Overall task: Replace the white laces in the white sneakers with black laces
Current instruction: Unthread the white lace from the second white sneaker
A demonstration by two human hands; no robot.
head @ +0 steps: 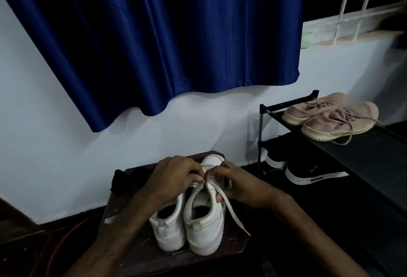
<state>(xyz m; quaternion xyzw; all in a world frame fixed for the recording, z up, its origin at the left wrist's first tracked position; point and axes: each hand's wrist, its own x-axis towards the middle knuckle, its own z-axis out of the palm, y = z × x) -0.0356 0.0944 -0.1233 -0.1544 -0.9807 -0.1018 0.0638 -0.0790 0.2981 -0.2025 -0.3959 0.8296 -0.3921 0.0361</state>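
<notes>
White leather sneakers point(204, 228) stand side by side on a dark wooden stool point(136, 252), heels toward the person. The left hand point(174, 173) and right hand point(233, 182) both pinch the flat white lace point(233, 213) at the right shoe's top eyelets. Removal seems barely begun, and no black lace is threaded.

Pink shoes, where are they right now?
In the head view, the pink shoes sit on the right, atop the black shoe rack, above a pair of black sneakers.

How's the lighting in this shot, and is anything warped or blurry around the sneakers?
Head view: dim, the floor nearly black, with the white sneakers and the wall lighter; head view: wide-angle bending tilts the curtain and the window grille; head view: left hand, right hand and white lace look slightly soft.
</notes>
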